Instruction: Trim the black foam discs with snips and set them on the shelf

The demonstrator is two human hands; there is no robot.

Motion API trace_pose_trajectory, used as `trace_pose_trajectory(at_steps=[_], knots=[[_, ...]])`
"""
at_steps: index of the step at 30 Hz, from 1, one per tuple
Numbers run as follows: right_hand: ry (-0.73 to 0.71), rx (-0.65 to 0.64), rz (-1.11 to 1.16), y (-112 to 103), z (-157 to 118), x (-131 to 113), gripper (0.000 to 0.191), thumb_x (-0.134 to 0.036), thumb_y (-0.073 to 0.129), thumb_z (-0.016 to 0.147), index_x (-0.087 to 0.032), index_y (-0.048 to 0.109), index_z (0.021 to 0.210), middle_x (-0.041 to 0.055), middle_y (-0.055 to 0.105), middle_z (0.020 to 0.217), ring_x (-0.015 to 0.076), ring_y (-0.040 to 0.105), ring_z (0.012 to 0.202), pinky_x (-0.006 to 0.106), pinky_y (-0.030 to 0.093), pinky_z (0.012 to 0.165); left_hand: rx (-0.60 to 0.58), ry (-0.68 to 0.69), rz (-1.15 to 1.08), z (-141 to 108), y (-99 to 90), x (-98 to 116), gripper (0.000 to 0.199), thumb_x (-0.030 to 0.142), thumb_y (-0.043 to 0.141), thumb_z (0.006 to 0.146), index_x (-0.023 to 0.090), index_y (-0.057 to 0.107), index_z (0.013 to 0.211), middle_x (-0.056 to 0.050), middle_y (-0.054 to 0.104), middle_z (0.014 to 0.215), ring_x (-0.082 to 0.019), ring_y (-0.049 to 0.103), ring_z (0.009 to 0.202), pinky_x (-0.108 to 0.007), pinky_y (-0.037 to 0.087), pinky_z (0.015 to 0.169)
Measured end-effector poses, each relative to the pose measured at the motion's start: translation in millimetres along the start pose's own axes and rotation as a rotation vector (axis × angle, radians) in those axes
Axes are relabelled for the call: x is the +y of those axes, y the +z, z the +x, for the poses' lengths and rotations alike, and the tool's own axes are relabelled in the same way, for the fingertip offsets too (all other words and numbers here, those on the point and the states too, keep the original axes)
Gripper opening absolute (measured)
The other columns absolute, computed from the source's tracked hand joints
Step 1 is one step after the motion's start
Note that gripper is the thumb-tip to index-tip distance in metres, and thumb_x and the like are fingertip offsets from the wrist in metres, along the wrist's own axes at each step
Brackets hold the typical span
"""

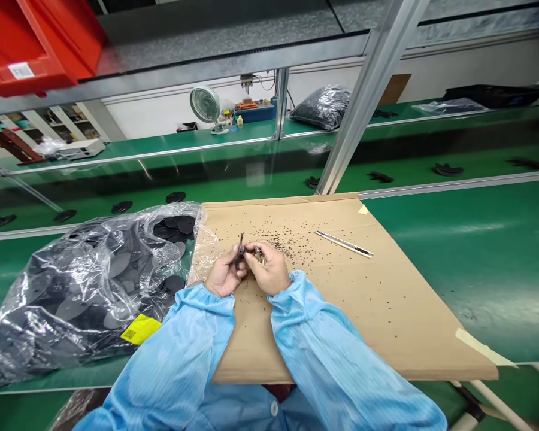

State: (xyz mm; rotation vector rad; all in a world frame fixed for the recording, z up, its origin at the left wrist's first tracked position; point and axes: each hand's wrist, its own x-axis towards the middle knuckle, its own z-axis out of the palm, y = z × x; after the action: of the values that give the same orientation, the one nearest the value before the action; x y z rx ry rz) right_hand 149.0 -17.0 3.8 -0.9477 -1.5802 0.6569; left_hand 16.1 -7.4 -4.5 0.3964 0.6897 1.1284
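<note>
Both hands, left hand (224, 274) pinching a dark disc (239, 246) and right hand (269, 269) pinching small tweezers (259, 255), met near the surface's (386, 299) far-left corner; I judged trimming underway, needing steady picking.

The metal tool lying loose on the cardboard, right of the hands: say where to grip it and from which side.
Grip the slim metal tool at mid-length, from above, fingers across its narrow width. It lies flat and slanted on the cardboard sheet, apart from both hands, with bare cardboard along both long edges.

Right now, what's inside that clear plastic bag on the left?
The plastic bag holds a heap of dark round discs, some spilling at its open mouth. A yellow label shows on the bag. Discs deeper in the pile are covered by the crinkled film.
</note>
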Motion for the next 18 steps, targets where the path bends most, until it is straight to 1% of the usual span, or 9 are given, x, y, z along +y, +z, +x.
trace_pose_trajectory(at_steps=[2, 4, 6, 9, 11, 13, 14, 16, 18], knots=[[0.076, 0.118, 0.018, 2, -1, 4, 0.013, -0.028, 0.055, 0.081, -0.020, 0.061, 0.090, 0.0040, 0.065, 0.087, 0.0170, 0.060, 0.082, 0.031, 0.048, 0.078, 0.074, 0.139, -0.016, 1, -0.3, -1, 0.016, 0.019, 0.072, 0.072, 0.014, 0.064, 0.084, -0.001, 0.063, 0.074, -0.007, 0.055, 0.058, -0.016, 0.044, 0.049], [0.163, 0.245, 0.049, 3, 0, 8, 0.014, -0.031, 0.055, 0.081, -0.020, 0.060, 0.088, 0.0033, 0.064, 0.082, 0.0164, 0.059, 0.076, 0.030, 0.048, 0.075, 0.189, 0.261, -0.020, 4, 0.9, -1, 0.025, 0.012, 0.074, 0.067, 0.017, 0.065, 0.089, -0.002, 0.068, 0.087, -0.011, 0.062, 0.076, -0.020, 0.052, 0.066], [0.216, 0.334, 0.081, 4, 2, 10, 0.016, -0.033, 0.056, 0.080, -0.019, 0.059, 0.087, 0.0028, 0.063, 0.079, 0.0159, 0.058, 0.073, 0.030, 0.048, 0.073, 0.278, 0.334, 0.012, 9, 4.1, 2, 0.035, 0.007, 0.074, 0.062, 0.019, 0.065, 0.093, -0.004, 0.069, 0.099, -0.016, 0.063, 0.093, -0.028, 0.052, 0.082], [0.245, 0.411, 0.121, 5, 6, 12, 0.016, -0.033, 0.056, 0.078, -0.019, 0.058, 0.086, 0.0023, 0.062, 0.077, 0.0155, 0.056, 0.071, 0.030, 0.047, 0.072, 0.314, 0.443, 0.200, 28, 12.9, 17, 0.038, 0.006, 0.073, 0.061, 0.019, 0.067, 0.095, -0.005, 0.069, 0.104, -0.020, 0.062, 0.102, -0.035, 0.049, 0.092], [0.267, 0.447, 0.152, 6, 8, 13, 0.017, -0.033, 0.055, 0.078, -0.019, 0.058, 0.086, 0.0017, 0.061, 0.075, 0.0152, 0.056, 0.070, 0.029, 0.047, 0.071, 0.367, 0.565, 0.440, 50, 20.7, 37, 0.034, 0.009, 0.070, 0.063, 0.018, 0.068, 0.096, -0.007, 0.069, 0.102, -0.022, 0.063, 0.101, -0.036, 0.047, 0.094], [0.291, 0.468, 0.179, 8, 9, 13, 0.017, -0.034, 0.055, 0.078, -0.019, 0.058, 0.085, 0.0011, 0.060, 0.074, 0.0145, 0.055, 0.068, 0.028, 0.047, 0.068, 0.487, 0.695, 0.785, 77, 29.6, 60, 0.032, 0.015, 0.068, 0.067, 0.015, 0.068, 0.099, -0.008, 0.069, 0.099, -0.023, 0.063, 0.098, -0.038, 0.046, 0.095], [0.298, 0.473, 0.189, 9, 9, 13, 0.016, -0.033, 0.055, 0.078, -0.019, 0.058, 0.085, 0.0007, 0.060, 0.073, 0.0139, 0.054, 0.066, 0.027, 0.046, 0.067, 0.522, 0.751, 0.971, 91, 34.3, 72, 0.034, 0.017, 0.066, 0.069, 0.015, 0.068, 0.103, -0.009, 0.068, 0.100, -0.024, 0.062, 0.099, -0.038, 0.045, 0.095], [0.298, 0.477, 0.201, 11, 8, 14, 0.015, -0.032, 0.055, 0.078, -0.018, 0.057, 0.083, 0.0002, 0.059, 0.072, 0.0132, 0.054, 0.065, 0.026, 0.046, 0.066, 0.537, 0.835, 1.358, 119, 44.5, 92, 0.036, 0.017, 0.062, 0.072, 0.016, 0.067, 0.108, -0.010, 0.063, 0.111, -0.025, 0.057, 0.108, -0.037, 0.040, 0.101], [0.292, 0.484, 0.204, 12, 8, 14, 0.013, -0.030, 0.054, 0.078, -0.018, 0.057, 0.082, 0.0001, 0.058, 0.071, 0.0130, 0.054, 0.065, 0.026, 0.045, 0.067, 0.557, 0.842, 1.629, 145, 56.0, 101, 0.046, 0.017, 0.062, 0.073, 0.014, 0.061, 0.118, -0.014, 0.053, 0.126, -0.026, 0.050, 0.118, -0.035, 0.035, 0.105]])
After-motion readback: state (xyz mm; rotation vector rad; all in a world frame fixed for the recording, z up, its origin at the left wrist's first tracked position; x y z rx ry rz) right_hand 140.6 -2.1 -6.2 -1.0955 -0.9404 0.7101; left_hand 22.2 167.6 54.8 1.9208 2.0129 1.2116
